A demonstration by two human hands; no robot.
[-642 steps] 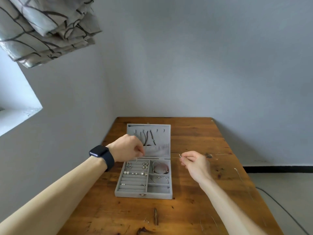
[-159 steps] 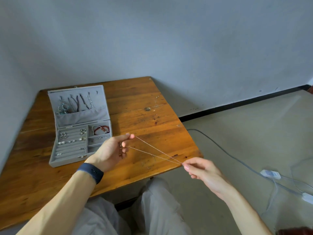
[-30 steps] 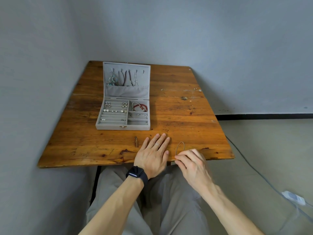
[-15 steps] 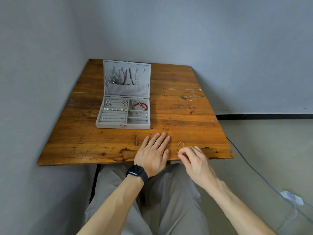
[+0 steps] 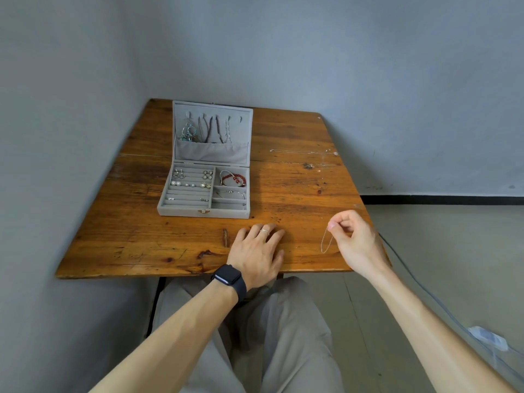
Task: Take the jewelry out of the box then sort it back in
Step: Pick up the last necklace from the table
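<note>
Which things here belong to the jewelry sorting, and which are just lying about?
Job: jewelry box; thin chain pinched in the right hand; necklace laid on the table; left hand resting flat.
Lying about: cable on the floor; white adapter; wood sliver.

The jewelry box (image 5: pixel 181 211) stands open on the table (image 5: pixel 127 236), left of the middle, its lid (image 5: pixel 243 123) toward the far edge with necklaces (image 5: pixel 211 129) hanging in it. In its tray, earrings (image 5: pixel 190 184) sit in the rows at the left, while at the right the far compartment holds a beaded bracelet (image 5: pixel 234 178) and the middle one a bangle (image 5: pixel 231 192). A loose necklace (image 5: pixel 300 151) lies right of the lid, the left hand (image 5: pixel 259 253) lies flat before the box near the near edge, and the right hand (image 5: pixel 354 239) is over the near right corner, pinching a thin chain (image 5: pixel 324 242) that hangs to its left.
</note>
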